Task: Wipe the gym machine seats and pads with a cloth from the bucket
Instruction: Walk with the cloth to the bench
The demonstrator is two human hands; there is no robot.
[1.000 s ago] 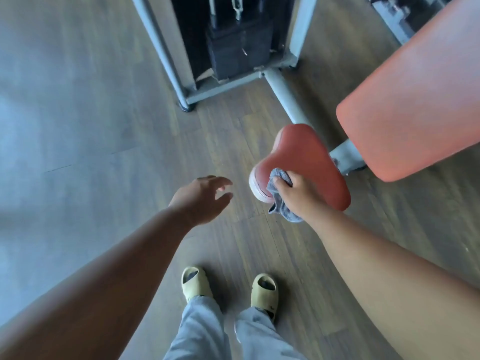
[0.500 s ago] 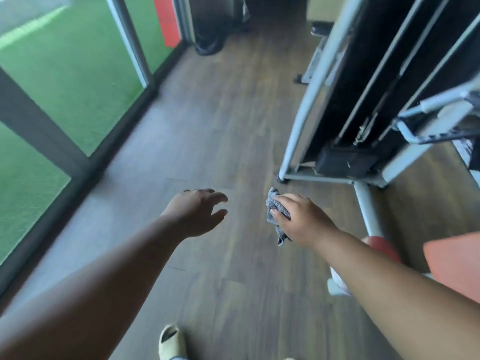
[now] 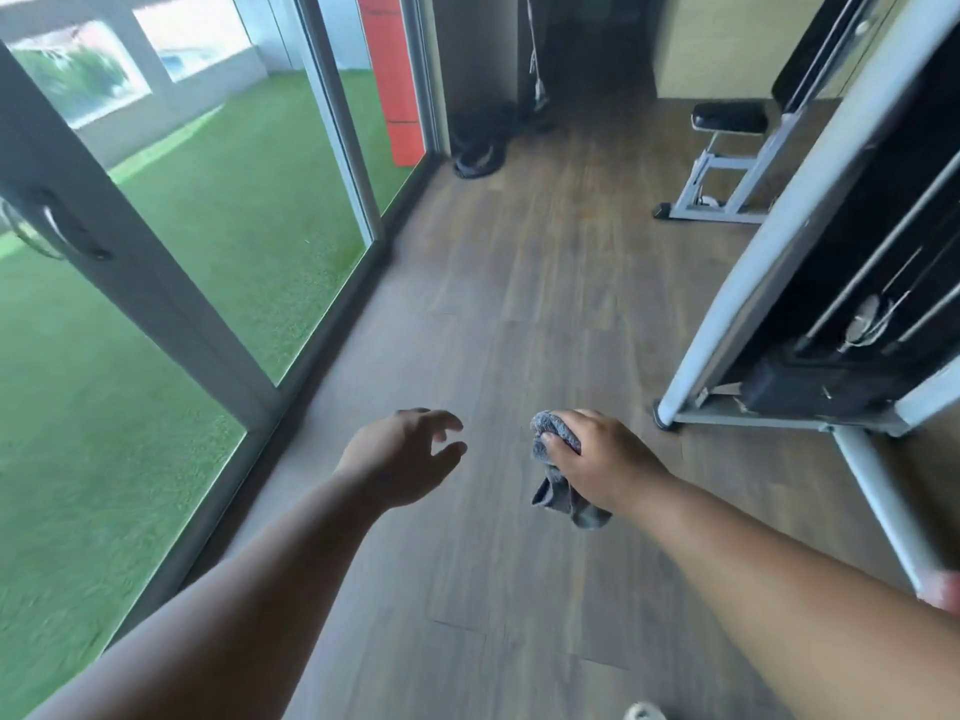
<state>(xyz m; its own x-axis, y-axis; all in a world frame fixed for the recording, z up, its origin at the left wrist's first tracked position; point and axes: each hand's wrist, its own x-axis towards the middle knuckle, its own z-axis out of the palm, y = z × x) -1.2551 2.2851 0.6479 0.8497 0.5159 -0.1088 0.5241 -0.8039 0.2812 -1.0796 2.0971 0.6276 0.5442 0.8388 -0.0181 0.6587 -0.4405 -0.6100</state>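
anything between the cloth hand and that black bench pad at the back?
Head view: only bare wood floor lies between the right hand, which grips the grey cloth, and the black bench pad. Nothing stands on that stretch.

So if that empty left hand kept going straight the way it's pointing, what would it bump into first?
Probably nothing soon: the left hand points ahead over bare wooden floor. Depth is unclear.

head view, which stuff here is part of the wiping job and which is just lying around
Part of the job:
cloth, gripped in the right hand
black bench pad
red seat, only its edge shows
left hand, holding nothing

Just lying about:
rope coil on the floor
red panel
weight stack
sliding door
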